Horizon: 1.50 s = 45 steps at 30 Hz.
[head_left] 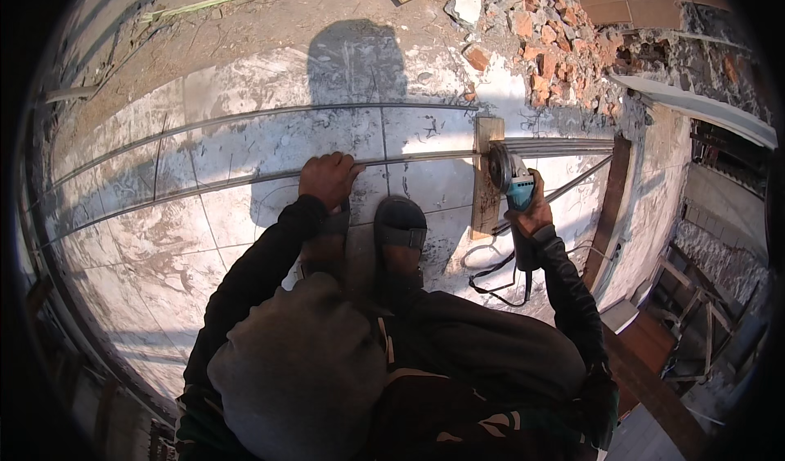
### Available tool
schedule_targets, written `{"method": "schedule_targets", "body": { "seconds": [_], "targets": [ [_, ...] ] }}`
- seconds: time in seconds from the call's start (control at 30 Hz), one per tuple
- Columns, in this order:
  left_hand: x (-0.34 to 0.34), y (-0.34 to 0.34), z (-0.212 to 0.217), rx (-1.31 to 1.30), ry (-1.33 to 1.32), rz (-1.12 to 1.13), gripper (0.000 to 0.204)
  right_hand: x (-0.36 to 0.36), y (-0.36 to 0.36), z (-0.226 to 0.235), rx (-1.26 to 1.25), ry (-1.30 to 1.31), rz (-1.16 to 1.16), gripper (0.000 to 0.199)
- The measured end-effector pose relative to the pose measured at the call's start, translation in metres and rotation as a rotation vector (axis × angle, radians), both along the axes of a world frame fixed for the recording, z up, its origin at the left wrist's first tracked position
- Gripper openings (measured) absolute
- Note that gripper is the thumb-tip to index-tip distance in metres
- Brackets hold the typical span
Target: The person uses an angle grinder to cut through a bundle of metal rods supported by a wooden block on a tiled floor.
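Note:
My left hand (325,179) is closed around a long thin metal rod (433,159) that runs across the tiled floor in front of my feet. My right hand (535,214) grips the body of a teal and black angle grinder (521,191). Its round disc (498,166) stands upright over a wooden board (486,213), close to where the rod crosses that board. Whether the disc touches the rod cannot be made out. Beyond lies a second long rod (270,114), roughly parallel to the first.
Several more rods (564,145) lie right of the grinder, reaching a brown beam (607,215). The grinder's black cord (497,289) loops below my right hand. Broken brick rubble (548,40) is heaped at the far right. My sandalled foot (401,230) stands near the rod.

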<state>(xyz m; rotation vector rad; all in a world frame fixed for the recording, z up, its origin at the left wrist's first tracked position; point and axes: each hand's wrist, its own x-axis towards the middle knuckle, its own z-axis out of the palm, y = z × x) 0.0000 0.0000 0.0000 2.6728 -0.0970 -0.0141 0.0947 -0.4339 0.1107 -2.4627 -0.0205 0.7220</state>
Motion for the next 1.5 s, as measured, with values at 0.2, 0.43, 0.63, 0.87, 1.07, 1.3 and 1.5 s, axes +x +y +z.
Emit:
{"method": "schedule_targets", "body": {
  "seconds": [0.2,0.43,0.63,0.87,1.07,1.3,1.5],
  "targets": [
    [0.003,-0.003,0.0,0.0,-0.024,0.003,0.028,0.001,0.002,0.004,0.018,-0.006,-0.011,0.103],
    [0.001,0.0,-0.001,0.007,-0.042,0.012,0.028,0.015,0.015,-0.004,0.019,-0.053,-0.005,0.101],
    [0.001,-0.001,-0.002,-0.063,-0.053,0.026,0.026,0.03,0.027,-0.002,-0.04,0.025,-0.058,0.108],
    [-0.001,0.0,-0.003,-0.05,-0.03,0.026,0.025,0.03,0.03,0.004,-0.117,0.009,-0.007,0.104],
    [0.0,-0.002,-0.001,-0.029,-0.016,0.026,0.027,0.023,0.023,0.004,-0.002,-0.072,0.037,0.105],
    [0.0,-0.002,-0.002,0.023,-0.017,0.02,0.029,0.019,0.012,-0.001,-0.005,-0.004,0.02,0.105],
    [0.0,-0.002,-0.003,0.032,-0.033,0.01,0.029,0.013,0.014,0.006,-0.029,0.029,-0.005,0.102]
  ]
}}
